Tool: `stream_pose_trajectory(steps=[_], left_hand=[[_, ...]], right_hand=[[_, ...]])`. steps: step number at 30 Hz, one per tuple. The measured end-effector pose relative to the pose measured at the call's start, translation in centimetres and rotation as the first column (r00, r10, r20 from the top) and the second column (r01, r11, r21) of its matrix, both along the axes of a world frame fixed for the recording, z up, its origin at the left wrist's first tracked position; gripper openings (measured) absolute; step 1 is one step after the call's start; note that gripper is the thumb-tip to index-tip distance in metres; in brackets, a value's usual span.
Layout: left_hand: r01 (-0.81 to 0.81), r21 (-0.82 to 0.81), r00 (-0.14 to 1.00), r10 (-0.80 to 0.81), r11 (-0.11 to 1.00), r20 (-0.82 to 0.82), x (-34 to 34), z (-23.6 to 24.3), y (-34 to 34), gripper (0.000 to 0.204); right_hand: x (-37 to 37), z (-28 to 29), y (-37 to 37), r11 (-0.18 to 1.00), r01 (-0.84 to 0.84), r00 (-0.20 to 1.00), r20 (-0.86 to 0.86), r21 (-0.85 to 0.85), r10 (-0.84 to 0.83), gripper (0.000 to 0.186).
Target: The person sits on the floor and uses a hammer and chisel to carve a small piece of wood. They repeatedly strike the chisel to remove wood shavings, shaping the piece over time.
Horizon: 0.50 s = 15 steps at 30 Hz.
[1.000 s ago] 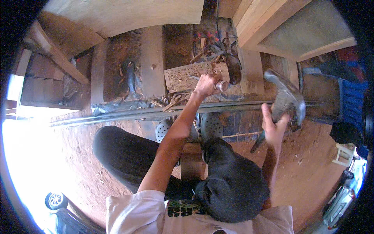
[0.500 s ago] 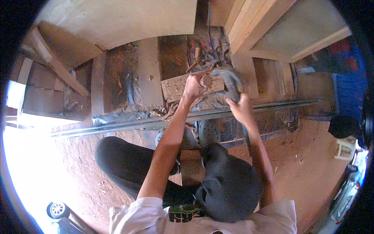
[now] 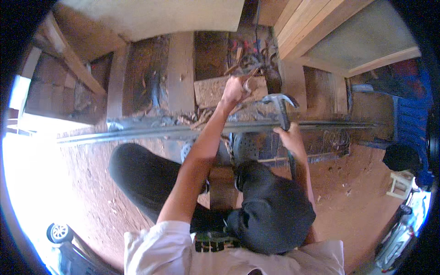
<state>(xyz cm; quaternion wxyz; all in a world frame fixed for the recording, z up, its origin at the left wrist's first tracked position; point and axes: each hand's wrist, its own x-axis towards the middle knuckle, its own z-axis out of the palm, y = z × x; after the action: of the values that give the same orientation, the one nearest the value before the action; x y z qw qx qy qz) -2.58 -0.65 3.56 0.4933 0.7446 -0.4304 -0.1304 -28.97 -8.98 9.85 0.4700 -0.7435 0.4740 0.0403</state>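
My right hand (image 3: 293, 139) is closed round the dark handle of a claw hammer (image 3: 282, 110), whose metal head lies to the right of my left hand and apart from it. My left hand (image 3: 233, 90) is a fist around a short upright piece with a pale round end (image 3: 248, 85); its lower part is hidden, so its kind does not show. That fist is above a rough wooden block (image 3: 210, 93), which sits across the dark, debris-filled bench frame.
Wood scraps and cords (image 3: 250, 64) lie behind the block. A long metal bar (image 3: 183, 130) crosses in front of my knees. Upright boards (image 3: 181, 78) flank the block, and a large panel (image 3: 183, 16) leans over it. Blue plastic chairs (image 3: 410, 123) stand at right.
The hammer has drawn back toward me and to the right, away from the round end in my left hand. The left hand keeps its grip; the whole view has shifted slightly.
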Motion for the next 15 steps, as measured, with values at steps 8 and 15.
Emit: stream_pose_trajectory(steps=[8,15], left_hand=[[0.18,0.511,0.911,-0.338,0.84,0.235,-1.0,-3.8,-6.5,0.014],[0.218,0.406,0.851,-0.377,0.887,0.366,-6.4,-3.2,-5.1,0.026]], right_hand=[[-8.2,1.0,4.6,0.969,0.23,0.961,-0.18,0.091,-0.211,0.05],[-12.9,-0.7,8.0,0.865,0.5,0.864,-0.093,0.035,-0.495,0.027]])
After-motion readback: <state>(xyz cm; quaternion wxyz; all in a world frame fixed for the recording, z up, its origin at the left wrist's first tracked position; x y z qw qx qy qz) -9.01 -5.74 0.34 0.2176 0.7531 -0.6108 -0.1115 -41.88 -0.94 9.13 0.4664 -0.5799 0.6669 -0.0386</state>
